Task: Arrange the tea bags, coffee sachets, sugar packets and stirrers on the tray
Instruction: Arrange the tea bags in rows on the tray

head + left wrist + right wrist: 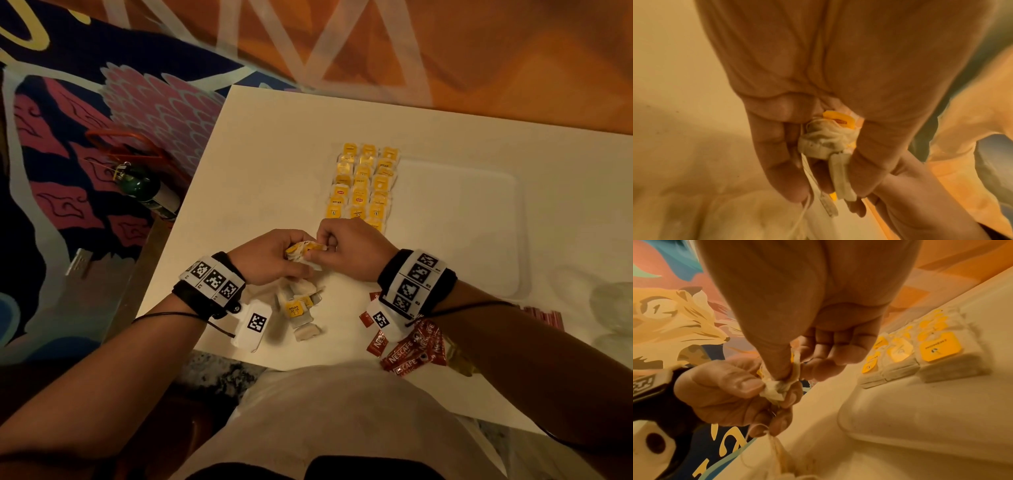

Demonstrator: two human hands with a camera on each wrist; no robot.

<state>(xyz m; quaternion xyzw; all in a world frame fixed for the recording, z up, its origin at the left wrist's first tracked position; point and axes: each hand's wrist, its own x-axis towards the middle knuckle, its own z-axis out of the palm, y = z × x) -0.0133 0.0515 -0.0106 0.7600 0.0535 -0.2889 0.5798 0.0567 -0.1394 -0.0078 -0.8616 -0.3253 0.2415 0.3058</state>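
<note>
Both hands meet over the white table's near middle. My left hand point(270, 257) grips a small bunch of tea bags point(303, 251) with yellow tags, seen close in the left wrist view as crumpled bags point(824, 142) between fingers and thumb. My right hand point(346, 250) pinches one bag of that bunch point(774, 391) between thumb and forefinger. Three neat rows of tea bags point(363, 185) lie on the left end of the clear tray point(520, 240). Several loose tea bags point(298, 308) lie under my left wrist. Red Nescafe sachets point(411, 353) lie under my right wrist.
A bundle of red sticks point(544, 317) lies beside the tray's near edge, partly hidden by my right arm. Clear plastic wrap point(613, 308) sits at the table's right. A green bottle point(144, 188) lies on the patterned floor left of the table. The tray's right part is bare.
</note>
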